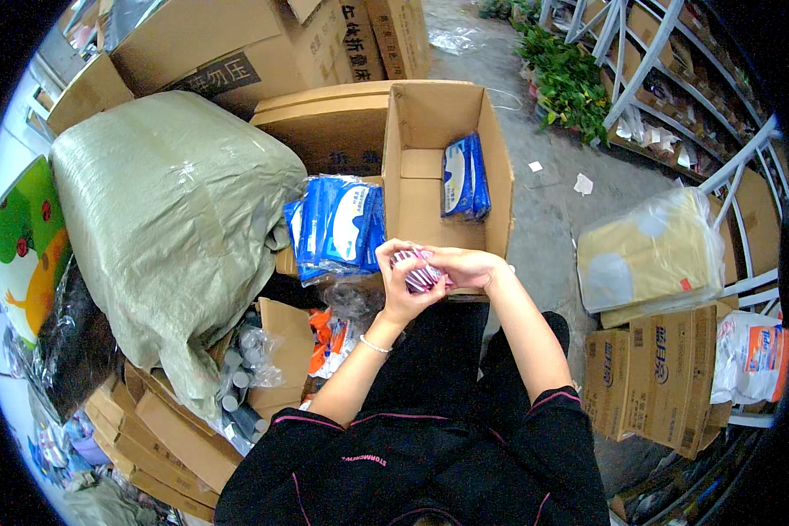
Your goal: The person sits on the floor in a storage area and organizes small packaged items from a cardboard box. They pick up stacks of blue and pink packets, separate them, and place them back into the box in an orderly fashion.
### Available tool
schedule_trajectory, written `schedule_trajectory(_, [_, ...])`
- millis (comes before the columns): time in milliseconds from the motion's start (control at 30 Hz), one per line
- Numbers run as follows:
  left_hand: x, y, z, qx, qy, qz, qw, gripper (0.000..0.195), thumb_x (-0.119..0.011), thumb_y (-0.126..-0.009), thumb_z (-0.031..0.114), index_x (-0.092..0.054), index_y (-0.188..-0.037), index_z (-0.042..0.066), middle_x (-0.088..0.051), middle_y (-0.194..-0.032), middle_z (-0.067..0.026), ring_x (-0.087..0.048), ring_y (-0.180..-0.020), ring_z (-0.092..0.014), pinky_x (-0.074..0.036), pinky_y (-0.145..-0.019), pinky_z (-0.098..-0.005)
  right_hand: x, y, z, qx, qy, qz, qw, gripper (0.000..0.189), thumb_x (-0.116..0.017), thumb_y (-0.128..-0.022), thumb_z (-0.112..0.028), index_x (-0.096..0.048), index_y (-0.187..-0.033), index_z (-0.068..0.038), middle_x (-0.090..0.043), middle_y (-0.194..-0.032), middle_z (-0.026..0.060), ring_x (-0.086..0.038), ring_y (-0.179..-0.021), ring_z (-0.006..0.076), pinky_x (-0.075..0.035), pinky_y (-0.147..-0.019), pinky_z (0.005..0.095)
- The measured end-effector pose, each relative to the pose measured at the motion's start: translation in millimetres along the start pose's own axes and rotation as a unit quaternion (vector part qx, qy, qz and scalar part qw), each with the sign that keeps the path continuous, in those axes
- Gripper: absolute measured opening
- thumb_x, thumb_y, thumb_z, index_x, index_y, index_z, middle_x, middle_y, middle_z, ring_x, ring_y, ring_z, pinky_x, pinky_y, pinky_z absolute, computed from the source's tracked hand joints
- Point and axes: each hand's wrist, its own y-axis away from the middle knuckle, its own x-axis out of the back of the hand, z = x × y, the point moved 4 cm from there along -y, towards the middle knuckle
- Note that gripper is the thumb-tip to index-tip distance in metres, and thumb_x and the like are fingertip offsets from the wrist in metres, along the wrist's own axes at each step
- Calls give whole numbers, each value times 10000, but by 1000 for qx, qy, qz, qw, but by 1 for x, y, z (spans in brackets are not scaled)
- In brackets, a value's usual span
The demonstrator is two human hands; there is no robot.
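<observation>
Both hands meet around a small stack of pink-and-white striped packets (423, 276). My left hand (401, 283) wraps the stack from the left, while my right hand (467, 268) holds its right side; the fingers partly cover it. The hands are over the near end of a tall open cardboard box (427, 210). Inside that box, blue-and-white plastic packages (463, 177) stand against the right wall. Left of the box lies a pile of similar blue packages (342, 227) in clear wrap.
A bulging grey-green woven sack (171, 191) fills the left. Large cartons (237, 52) stand behind. Flattened cardboard (164, 447) and grey rolls (240, 378) lie lower left. Right are plastic-wrapped yellow goods (651, 250), brown cartons (664, 375), metal shelving (651, 62) and green plants (569, 85).
</observation>
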Motion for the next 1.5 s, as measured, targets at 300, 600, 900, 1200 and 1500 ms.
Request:
schedule_trajectory(300, [8, -2, -23, -71, -58, -166, 982, 573, -784, -607, 151, -385, -1018, 160, -403, -1212, -189, -384, -1202, -412, -254, -1022, -563, 21, -4, -30, 108, 175, 13, 979, 587, -699, -694, 54, -447, -1215, -44, -579, -1046, 49, -582, -931, 153, -527, -743, 300])
schedule_trajectory(600, [15, 24, -44, -27, -158, -242, 957, 659, -766, -692, 259, -339, -1185, 165, -141, -1444, -234, -26, -1334, -502, -107, -1061, -600, 50, -31, -31, 41, 296, 58, 952, 562, -677, -639, 97, -469, -1152, 1, -591, -1022, 66, -574, -920, 128, -510, -757, 270])
schedule_trajectory(900, [18, 32, -62, 93, 29, -43, 994, 583, -451, -874, 79, -154, -1375, 44, 22, -1486, -201, -51, -1365, -398, -150, -1096, -470, 73, -64, -12, -17, 450, 95, 888, 474, -661, -587, 122, -585, -1032, -21, -643, -873, 49, -620, -760, 140, -523, -666, 284])
schedule_trajectory(1200, [10, 37, -79, 267, 111, -4, 957, 438, -370, -921, 50, -308, -1349, -24, -346, -1388, -158, -330, -1284, -241, -231, -1079, -340, 34, -37, 2, -94, 717, 284, 629, 570, -555, -699, -21, -439, -1253, -85, -436, -1248, 241, -448, -1156, 391, -377, -988, 403])
schedule_trajectory(1500, [10, 30, -76, 297, 218, -2, 930, 444, -384, -942, 94, -286, -1362, -9, -328, -1397, -138, -312, -1293, -226, -222, -1082, -344, 68, -48, 24, 104, 450, 206, 863, 511, -601, -808, -183, -416, -1244, 10, -494, -1188, 143, -470, -1120, 209, -362, -981, 326])
